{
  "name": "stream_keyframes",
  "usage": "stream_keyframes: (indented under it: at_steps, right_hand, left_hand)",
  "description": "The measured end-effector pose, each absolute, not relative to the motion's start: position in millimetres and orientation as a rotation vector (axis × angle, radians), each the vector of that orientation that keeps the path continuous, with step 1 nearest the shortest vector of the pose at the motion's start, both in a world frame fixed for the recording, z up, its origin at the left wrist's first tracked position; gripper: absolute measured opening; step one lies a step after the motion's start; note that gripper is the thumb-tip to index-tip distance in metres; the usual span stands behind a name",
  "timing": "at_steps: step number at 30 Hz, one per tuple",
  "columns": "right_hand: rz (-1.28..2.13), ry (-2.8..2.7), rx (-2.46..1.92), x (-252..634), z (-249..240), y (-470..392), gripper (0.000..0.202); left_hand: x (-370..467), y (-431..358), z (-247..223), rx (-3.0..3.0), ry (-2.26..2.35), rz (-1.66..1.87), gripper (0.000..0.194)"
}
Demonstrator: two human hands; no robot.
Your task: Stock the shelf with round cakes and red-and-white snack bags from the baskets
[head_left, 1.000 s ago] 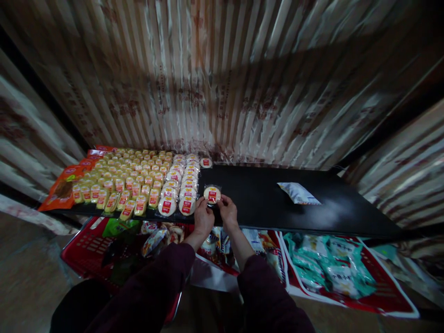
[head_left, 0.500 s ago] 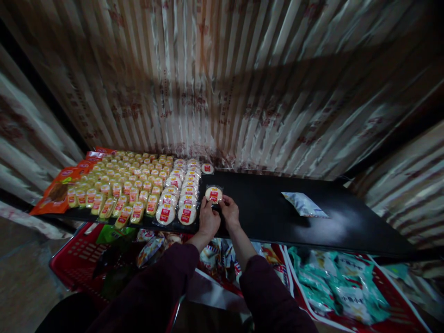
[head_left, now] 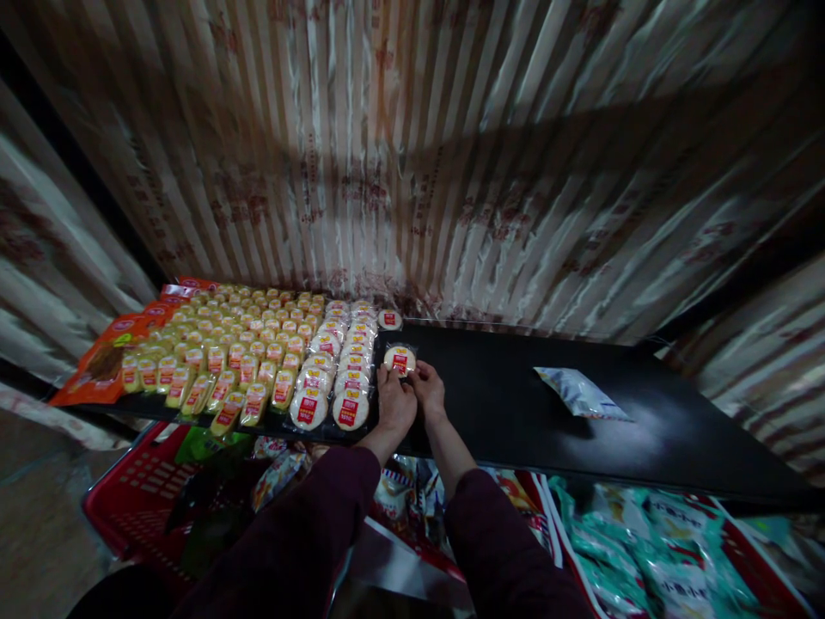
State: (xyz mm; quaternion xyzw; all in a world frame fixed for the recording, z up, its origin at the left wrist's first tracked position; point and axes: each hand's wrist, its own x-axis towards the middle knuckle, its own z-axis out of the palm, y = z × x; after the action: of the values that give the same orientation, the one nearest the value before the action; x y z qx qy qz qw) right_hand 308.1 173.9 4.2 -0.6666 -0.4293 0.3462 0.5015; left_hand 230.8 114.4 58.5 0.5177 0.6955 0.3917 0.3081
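Observation:
A round white rice cracker in a clear wrapper with a red label (head_left: 400, 359) is pinched between my two hands, just above the black shelf (head_left: 490, 387). My left hand (head_left: 395, 402) grips its lower left edge with fingers closed. My right hand (head_left: 429, 391) closes on its lower right edge. Left of my hands, two columns of the same wrapped rice crackers (head_left: 351, 408) lie overlapping from front to back. Another single rice cracker (head_left: 389, 320) lies behind, near the wall end of the shelf.
Many small yellow wrapped cakes (head_left: 227, 413) fill the shelf's left, beside orange bags (head_left: 103, 365). On the right lies a white-blue packet (head_left: 580, 395). Below stand red baskets (head_left: 122, 503) with snack bags, including teal ones (head_left: 670, 550). A striped plastic sheet (head_left: 412, 172) hangs behind.
The view has shifted slightly. Both hands still hold the rice cracker at nearly the same spot over the shelf, and the left fingers have curled a little more.

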Motion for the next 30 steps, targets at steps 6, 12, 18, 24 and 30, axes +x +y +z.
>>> stream_keyframes:
  at_steps: [6,12,18,24,30]
  right_hand:
    - [0.842,-1.043,-1.612,304.9,8.7,185.8,0.033]
    - [0.824,-1.036,-1.603,301.7,16.9,200.5,0.035]
    - [0.817,-1.055,-1.592,296.9,18.0,217.7,0.036]
    - [0.8,-1.074,-1.589,292.0,13.2,231.0,0.034]
    - [0.809,-1.071,-1.562,290.7,17.3,235.8,0.03]
  left_hand:
    - [235.4,133.7,51.8,1.337,1.893,1.071,0.04]
    - [234.2,157.3,47.5,1.4,1.937,1.088,0.029]
    - [234.0,178.2,41.6,1.419,1.928,1.136,0.027]
    - [233.9,191.2,35.2,1.482,1.97,1.2,0.03]
    - [231.1,200.6,37.3,1.534,1.965,1.127,0.028]
